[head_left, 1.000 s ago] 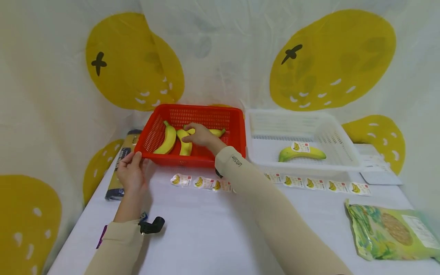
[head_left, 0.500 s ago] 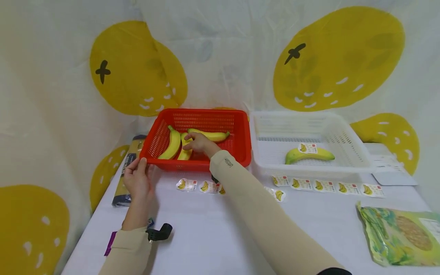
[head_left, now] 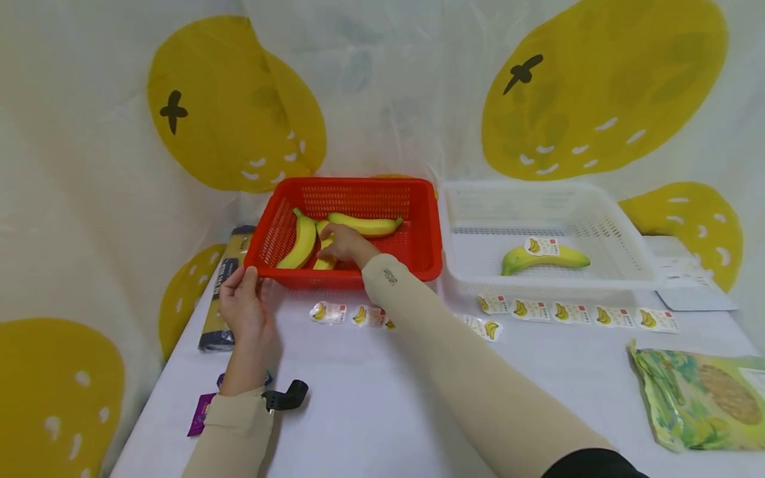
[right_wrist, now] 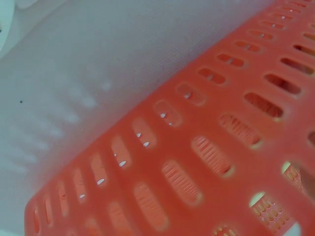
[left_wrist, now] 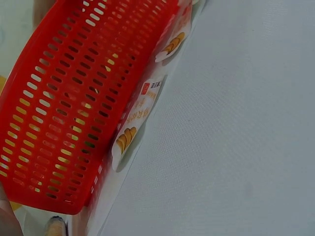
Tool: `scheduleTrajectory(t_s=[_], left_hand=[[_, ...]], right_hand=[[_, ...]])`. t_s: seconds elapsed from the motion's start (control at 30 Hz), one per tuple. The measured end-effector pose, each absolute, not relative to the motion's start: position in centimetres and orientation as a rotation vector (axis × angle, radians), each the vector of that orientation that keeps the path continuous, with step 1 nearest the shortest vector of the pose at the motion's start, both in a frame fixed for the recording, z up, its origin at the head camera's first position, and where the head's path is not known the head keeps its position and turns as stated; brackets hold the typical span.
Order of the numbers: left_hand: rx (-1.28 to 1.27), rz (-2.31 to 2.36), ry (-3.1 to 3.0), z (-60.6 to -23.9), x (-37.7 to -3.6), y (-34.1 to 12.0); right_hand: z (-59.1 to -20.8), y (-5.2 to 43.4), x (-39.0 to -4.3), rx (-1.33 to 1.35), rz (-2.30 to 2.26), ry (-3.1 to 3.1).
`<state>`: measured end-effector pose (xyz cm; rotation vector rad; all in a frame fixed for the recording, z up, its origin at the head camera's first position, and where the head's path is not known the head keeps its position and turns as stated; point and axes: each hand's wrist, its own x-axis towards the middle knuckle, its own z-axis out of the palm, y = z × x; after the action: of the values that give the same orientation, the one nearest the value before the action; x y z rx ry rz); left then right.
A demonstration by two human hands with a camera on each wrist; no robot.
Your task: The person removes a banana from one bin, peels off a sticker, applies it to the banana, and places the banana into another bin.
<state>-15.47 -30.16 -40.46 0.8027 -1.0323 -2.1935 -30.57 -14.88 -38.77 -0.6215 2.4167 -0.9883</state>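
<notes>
In the head view a red basket [head_left: 439,259] holds several yellow bananas. One banana [head_left: 299,244] lies along its left side and another banana [head_left: 370,226] lies across the back. Reaching over the front rim, my right hand [head_left: 346,243] has thumb and fingers around the middle banana [head_left: 324,263], partly hidden by the hand. My left hand [head_left: 244,307] grips the basket's front left corner, thumb on the rim. The left wrist view shows the basket's slotted wall [left_wrist: 74,103]; in the right wrist view a slotted basket wall [right_wrist: 206,162] fills much of the picture, hiding the hand.
Right of the red basket stands a white basket [head_left: 642,262] with one banana [head_left: 556,257] bearing a sticker. Banana stickers [head_left: 570,313] line the table in front. A green-yellow packet [head_left: 699,398] lies right, a brown and navy roll [head_left: 221,299] left, purple wrappers [head_left: 200,415] near my left arm.
My right hand has lowered onto the middle banana, its fingers moving in around it and off the back banana. My left hand stays on the basket corner. The head view has shifted slightly.
</notes>
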Motion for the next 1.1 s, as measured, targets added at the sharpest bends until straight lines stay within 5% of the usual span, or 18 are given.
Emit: scheduleTrajectory(t_s=[1.1], left_hand=[[0.793, -2.214, -1.03, -40.27, -14.87, -30.0]], right_hand=[[-38.06, -14.24, -30.24, -0.339, -1.381, 2.131]])
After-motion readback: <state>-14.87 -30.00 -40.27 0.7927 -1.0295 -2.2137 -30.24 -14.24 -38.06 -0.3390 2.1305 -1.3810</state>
